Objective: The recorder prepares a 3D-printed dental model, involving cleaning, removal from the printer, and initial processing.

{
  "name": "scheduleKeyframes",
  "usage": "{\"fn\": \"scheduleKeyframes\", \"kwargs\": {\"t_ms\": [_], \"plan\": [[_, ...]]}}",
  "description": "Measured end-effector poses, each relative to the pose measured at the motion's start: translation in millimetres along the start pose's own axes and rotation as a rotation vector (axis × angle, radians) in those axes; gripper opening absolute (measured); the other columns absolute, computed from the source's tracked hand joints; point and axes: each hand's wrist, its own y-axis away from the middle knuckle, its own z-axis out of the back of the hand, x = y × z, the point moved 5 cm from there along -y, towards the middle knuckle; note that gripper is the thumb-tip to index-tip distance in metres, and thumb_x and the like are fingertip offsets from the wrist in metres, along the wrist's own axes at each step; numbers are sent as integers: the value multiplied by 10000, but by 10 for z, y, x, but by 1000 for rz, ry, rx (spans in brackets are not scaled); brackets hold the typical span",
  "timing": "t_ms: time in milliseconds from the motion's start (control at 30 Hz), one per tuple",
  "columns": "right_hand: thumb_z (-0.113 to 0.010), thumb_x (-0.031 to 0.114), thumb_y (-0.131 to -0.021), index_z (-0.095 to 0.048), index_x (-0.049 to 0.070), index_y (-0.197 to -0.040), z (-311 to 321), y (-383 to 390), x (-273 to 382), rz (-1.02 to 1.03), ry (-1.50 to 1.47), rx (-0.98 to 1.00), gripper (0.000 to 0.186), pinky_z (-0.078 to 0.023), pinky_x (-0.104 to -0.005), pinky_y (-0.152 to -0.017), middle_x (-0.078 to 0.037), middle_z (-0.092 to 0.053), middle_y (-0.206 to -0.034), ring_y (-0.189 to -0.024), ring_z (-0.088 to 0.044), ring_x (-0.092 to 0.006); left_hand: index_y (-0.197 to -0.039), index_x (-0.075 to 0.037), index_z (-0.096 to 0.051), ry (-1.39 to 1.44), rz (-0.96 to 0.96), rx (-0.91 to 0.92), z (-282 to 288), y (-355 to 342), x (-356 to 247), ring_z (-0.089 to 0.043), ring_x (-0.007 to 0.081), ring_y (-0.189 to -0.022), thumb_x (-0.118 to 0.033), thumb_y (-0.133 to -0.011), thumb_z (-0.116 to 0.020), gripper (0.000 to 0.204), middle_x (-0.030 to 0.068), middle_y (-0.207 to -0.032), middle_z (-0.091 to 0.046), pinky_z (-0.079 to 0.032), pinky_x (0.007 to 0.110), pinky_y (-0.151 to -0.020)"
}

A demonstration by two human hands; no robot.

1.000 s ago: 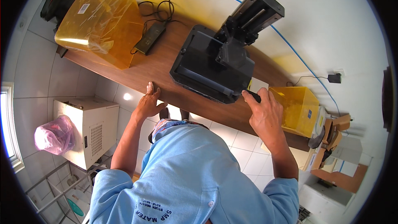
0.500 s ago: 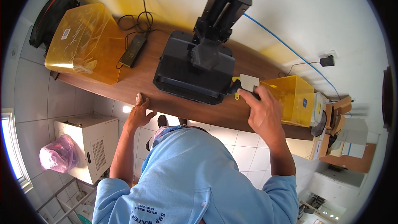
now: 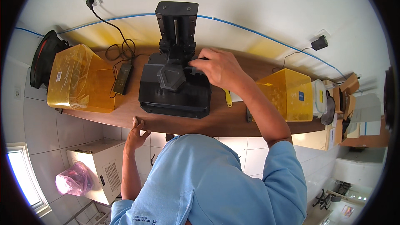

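A black resin 3D printer [image 3: 177, 96] stands on the brown table, with its upright column at the back and its hexagonal build head [image 3: 171, 77] in front. My right hand [image 3: 218, 66] reaches to the right side of that head, fingers closed on a small black tool [image 3: 195, 71]. Most of the tool is hidden by the fingers, and its exact kind is unclear. At the table's front edge, left of the printer, my left hand [image 3: 135, 135] rests with fingers apart, holding nothing. Under my right forearm lie a yellow scraper [image 3: 228, 98] and a pale flat piece [image 3: 236, 96].
Amber see-through covers stand left [image 3: 106, 93] and right [image 3: 266, 89] on the table [image 3: 125, 114]. A power adapter [image 3: 121, 79] with a looped cable lies by the printer. Behind runs a wall with a blue cable. A cream box [image 3: 93, 158] with a pink bag stands below left.
My right hand has gone from the printer's front right corner up and inward to the build head. My left hand stays at the table edge. The view has shifted.
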Motion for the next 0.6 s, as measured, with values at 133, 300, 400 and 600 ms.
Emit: {"fn": "scheduleKeyframes", "kwargs": {"t_ms": [133, 300, 400, 600], "plan": [[-697, 89, -898, -797, 169, -1080, -140, -101, 50, 70, 61, 29, 223, -562, -392, -766, -60, -639, -959, -876, -672, -257, -1456, 51, -552, 32, 50, -11, 0, 14, -1, -283, 443, -1541, -325, -938, -750, 670, 393, -1632, -221, -340, 423, -1229], [-681, 68, -832, -790, 134, -1003, -195, -94, 122, 113, 77, 63, 213, -579, -385, -799, -101, -583, -871, -864, -654, -256, -1460, 44, -552, 48, 110, 5, 25, 37, -54, -291, 430, -1542, -326, -940, -750, 667, 365, -1650, -210, -334, 420, -1234], [-686, 51, -825, -771, 116, -979, -216, -103, 135, 127, 73, 63, 188, -579, -383, -796, -107, -586, -878, -871, -656, -260, -1464, 42, -550, 30, 107, -4, 2, 15, -26, -291, 421, -1544, -323, -943, -749, 667, 360, -1654, -204, -331, 417, -1237], [-688, 15, -796, -760, 101, -959, -151, -74, 49, 115, 50, 62, 198, -571, -382, -800, -104, -588, -884, -887, -641, -260, -1476, 26, -545, 58, 136, 11, 5, 31, -47, -271, 398, -1557, -315, -954, -736, 652, 334, -1671, -190, -323, 414, -1242]]}}
